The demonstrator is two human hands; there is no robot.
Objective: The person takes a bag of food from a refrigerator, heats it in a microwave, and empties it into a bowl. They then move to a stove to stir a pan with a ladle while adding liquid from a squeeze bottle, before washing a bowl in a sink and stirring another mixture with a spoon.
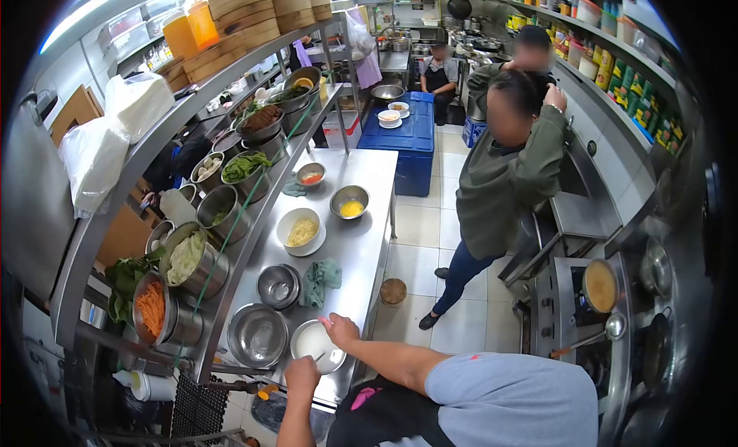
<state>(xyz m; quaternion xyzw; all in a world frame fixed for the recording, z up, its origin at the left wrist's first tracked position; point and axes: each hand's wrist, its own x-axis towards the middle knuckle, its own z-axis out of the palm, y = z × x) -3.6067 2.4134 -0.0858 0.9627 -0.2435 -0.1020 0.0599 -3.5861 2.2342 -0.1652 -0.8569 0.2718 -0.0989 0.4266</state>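
A white bowl (314,341) with white contents sits at the near end of the steel table. My right hand (343,332) is closed at the bowl's far-side rim, with a small pink patch at its fingertips that I cannot identify. Beside the bowl's near edge, my left hand (303,375) is closed around a thin metal utensil (319,358) whose tip points over the bowl; its full shape is hidden. A wide steel bowl (257,335) stands just beyond, touching or nearly touching the white one. Stacked small steel bowls (278,285) and a crumpled green cloth (320,282) lie close by.
Farther along the table (361,270) are a noodle bowl (301,230) and a steel bowl with yellow liquid (350,203). A shelf rack (254,247) of vegetable pots overhangs one side. A person in a green top (500,193) stands in the aisle; stoves (550,293) line the right.
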